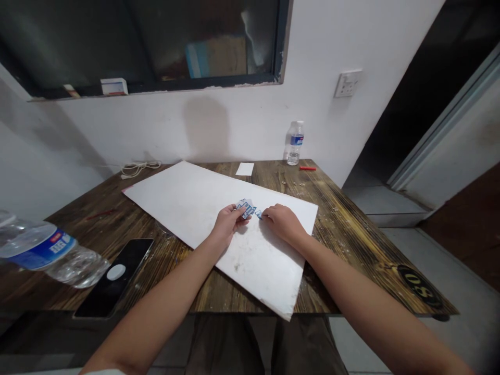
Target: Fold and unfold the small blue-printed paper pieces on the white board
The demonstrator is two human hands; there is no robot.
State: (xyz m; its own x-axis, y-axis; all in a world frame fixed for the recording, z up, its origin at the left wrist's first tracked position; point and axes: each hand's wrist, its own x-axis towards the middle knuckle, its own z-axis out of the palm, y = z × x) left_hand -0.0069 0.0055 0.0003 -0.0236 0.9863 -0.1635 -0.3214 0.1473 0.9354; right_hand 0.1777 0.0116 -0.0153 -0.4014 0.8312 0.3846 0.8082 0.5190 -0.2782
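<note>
Above the white board, my left hand is closed around a small flat bundle of blue-and-white printed pieces, thumb on top. My right hand is closed in a pinch just to the right of it. A small blue-and-white printed scrap sticks out from its fingertips, with a narrow gap between scrap and bundle. Whether the pieces are paper or film I cannot tell. The board lies at an angle across the wooden table, under both hands.
At the left are a large clear bottle with a blue label and a black phone bearing a white round cap. Toward the wall are a white cable, a white card, a small bottle and a red stick-like thing.
</note>
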